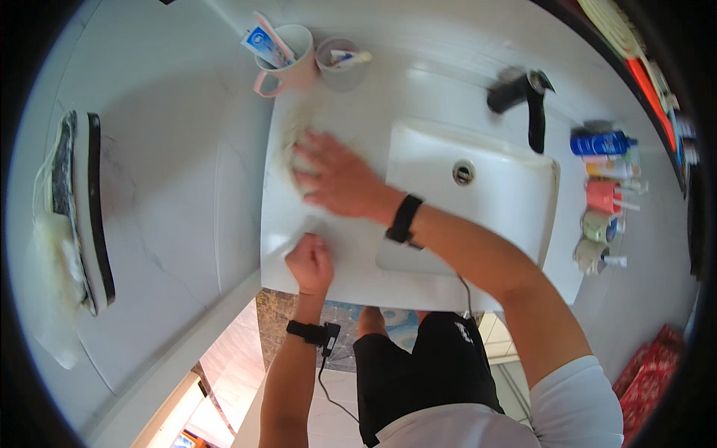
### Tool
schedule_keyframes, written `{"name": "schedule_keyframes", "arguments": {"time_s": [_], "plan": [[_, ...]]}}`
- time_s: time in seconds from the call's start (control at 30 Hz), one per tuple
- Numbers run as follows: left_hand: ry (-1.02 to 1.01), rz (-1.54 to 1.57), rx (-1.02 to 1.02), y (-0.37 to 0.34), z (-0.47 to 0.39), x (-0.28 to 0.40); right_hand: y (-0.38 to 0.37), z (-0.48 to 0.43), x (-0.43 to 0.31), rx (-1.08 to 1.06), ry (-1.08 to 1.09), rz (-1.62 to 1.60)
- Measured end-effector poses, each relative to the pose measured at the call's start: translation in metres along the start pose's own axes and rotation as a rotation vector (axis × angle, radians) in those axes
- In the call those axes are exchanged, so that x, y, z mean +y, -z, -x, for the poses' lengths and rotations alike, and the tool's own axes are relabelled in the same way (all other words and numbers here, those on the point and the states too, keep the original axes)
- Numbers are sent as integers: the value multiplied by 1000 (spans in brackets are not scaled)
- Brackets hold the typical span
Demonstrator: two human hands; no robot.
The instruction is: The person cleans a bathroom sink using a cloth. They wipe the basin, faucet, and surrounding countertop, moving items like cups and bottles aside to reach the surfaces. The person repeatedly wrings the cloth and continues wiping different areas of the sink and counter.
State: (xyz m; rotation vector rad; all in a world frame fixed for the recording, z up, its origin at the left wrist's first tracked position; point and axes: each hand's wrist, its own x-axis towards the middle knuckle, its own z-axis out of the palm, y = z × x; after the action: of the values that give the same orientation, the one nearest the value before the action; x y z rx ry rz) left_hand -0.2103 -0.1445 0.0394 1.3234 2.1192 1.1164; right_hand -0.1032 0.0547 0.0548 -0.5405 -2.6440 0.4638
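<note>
My right hand (339,176) reaches across the white washbasin counter (353,252) with its fingers spread. It lies flat over a pale, blurred cloth (288,159), whose edge shows past the fingertips. My left hand (311,263) is a closed fist at the counter's front left; nothing shows in it. Behind the cloth stand a pink mug (299,70) with a toothpaste tube (268,47) in it, and a translucent cup (340,73) holding a toothbrush. To the right of my right hand lies the white sink basin (425,151).
A black faucet (518,98) rises behind the basin, near the metal drain (463,172). Along the right side stand a blue bottle (599,143), a red cup (601,196) and several other toiletries. A wall rack (98,213) with a pale mesh (56,280) hangs at left. Cables run from both wristbands.
</note>
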Motion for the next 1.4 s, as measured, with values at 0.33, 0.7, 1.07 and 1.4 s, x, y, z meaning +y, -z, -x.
{"name": "schedule_keyframes", "arguments": {"time_s": [0.33, 0.7, 1.07, 1.4], "plan": [[459, 500, 282, 85, 61, 20, -51, 162, -205, -44, -198, -120], [785, 670, -253, 57, 135, 45, 104, 454, -127, 216, -1420, 515], [751, 642, -326, 37, 162, 70, 153, 449, 64, 174, -1084, 614], [904, 785, -487, 18, 161, 92, 154, 464, -22, 208, -1186, 435]]}}
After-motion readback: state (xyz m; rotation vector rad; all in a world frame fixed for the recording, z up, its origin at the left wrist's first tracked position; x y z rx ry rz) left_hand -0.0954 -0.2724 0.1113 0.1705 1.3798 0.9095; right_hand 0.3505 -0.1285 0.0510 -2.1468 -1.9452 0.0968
